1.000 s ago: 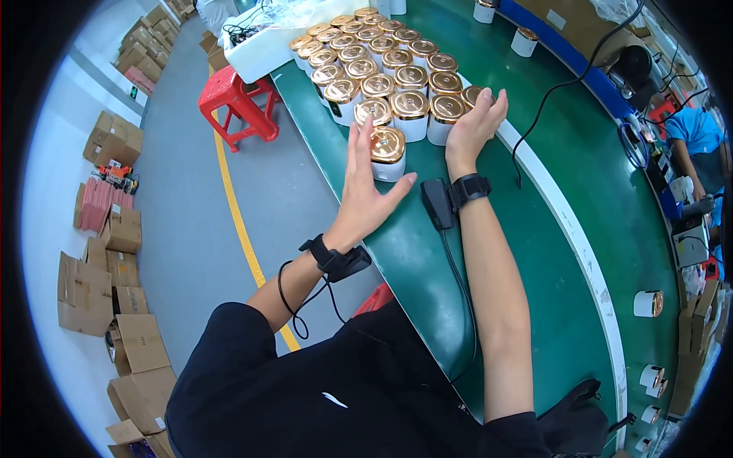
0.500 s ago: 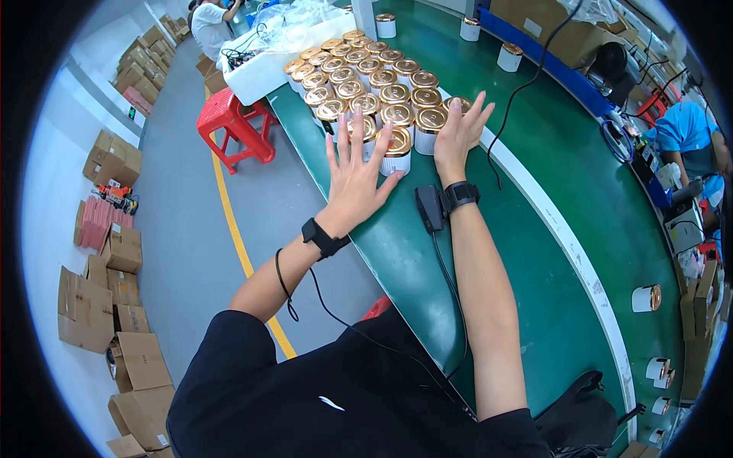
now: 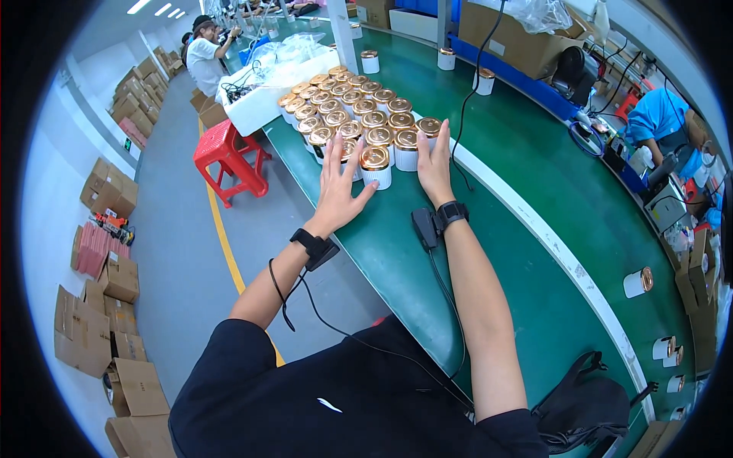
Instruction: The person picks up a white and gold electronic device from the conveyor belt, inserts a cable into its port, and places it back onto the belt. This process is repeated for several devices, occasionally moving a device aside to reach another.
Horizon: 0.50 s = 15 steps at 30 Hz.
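Rows of white ribbed jars with shiny gold lids (image 3: 374,120) stand close together on the green bench. My left hand (image 3: 336,198), fingers spread, lies along the near left side of the group, its fingertips over or against the jars there. Beside its thumb is the nearest jar (image 3: 376,179), at the front corner. On the group's right side my right hand (image 3: 434,177) is upright, fingers stretched, next to a front-row jar (image 3: 406,158). Behind its fingers another gold-lidded jar (image 3: 429,125) is partly hidden. Neither hand grips anything; exact fingertip contact is hard to tell.
A white foam box (image 3: 252,114) with cables and plastic adjoins the jars' far left. A red stool (image 3: 229,156) stands on the floor at left. A white rail (image 3: 534,214) curves along the green surface (image 3: 405,282); more jars stand beyond it. A dark cable (image 3: 475,91) hangs near my right hand.
The view has shifted, so the bench and jars sit lower and further left. My right hand has come slightly inward toward the jars, its fingers less spread; my left hand stays beside them.
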Each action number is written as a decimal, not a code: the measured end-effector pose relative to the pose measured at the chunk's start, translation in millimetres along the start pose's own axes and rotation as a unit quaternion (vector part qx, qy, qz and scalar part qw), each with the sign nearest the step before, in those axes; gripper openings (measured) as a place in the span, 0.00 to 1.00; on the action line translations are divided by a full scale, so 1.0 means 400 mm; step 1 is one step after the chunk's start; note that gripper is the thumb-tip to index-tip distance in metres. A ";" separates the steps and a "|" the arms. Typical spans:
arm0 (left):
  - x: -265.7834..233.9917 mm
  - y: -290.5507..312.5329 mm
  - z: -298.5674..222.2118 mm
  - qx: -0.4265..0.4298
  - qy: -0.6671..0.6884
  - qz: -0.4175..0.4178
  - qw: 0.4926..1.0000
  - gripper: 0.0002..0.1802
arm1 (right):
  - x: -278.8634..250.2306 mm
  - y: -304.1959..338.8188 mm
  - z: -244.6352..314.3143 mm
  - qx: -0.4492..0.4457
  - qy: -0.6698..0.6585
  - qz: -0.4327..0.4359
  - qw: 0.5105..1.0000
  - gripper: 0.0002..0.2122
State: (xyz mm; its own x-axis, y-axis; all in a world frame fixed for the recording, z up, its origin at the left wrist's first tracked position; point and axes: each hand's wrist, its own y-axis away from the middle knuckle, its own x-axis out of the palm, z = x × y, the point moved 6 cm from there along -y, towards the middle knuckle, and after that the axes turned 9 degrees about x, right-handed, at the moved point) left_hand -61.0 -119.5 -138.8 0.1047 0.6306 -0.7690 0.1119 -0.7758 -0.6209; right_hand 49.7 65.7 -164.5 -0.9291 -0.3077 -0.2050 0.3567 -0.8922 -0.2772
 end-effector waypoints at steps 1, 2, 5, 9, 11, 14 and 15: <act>-0.001 -0.002 0.007 0.002 -0.002 -0.003 1.000 0.48 | -0.001 0.001 -0.001 -0.003 -0.004 0.018 1.000 0.37; -0.005 -0.007 0.013 0.012 0.029 -0.016 0.999 0.48 | -0.002 0.000 -0.002 -0.006 -0.009 0.036 0.999 0.38; -0.011 -0.027 -0.004 0.043 0.103 -0.035 0.993 0.47 | -0.019 0.003 -0.011 -0.012 -0.010 0.043 0.999 0.39; -0.042 -0.029 -0.052 0.060 0.087 -0.043 0.993 0.46 | -0.040 0.000 -0.020 -0.019 -0.005 0.001 1.000 0.40; -0.079 -0.049 -0.118 0.098 0.051 -0.107 0.988 0.45 | -0.062 0.002 -0.044 -0.011 0.002 -0.047 0.999 0.39; -0.052 -0.131 -0.206 0.042 0.293 -0.071 0.953 0.44 | -0.119 0.044 -0.079 -0.034 0.082 -0.118 0.989 0.35; -0.031 -0.133 -0.222 0.002 0.394 -0.046 0.918 0.43 | -0.119 0.065 -0.066 -0.048 0.136 -0.079 0.986 0.33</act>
State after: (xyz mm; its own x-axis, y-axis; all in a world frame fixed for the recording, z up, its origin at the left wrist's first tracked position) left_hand 19.6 -84.2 -82.7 0.7775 0.5122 -0.3648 0.1537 -0.7173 -0.6796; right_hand 105.9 65.7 -186.7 -0.9181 -0.0548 -0.3926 0.2281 -0.8830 -0.4103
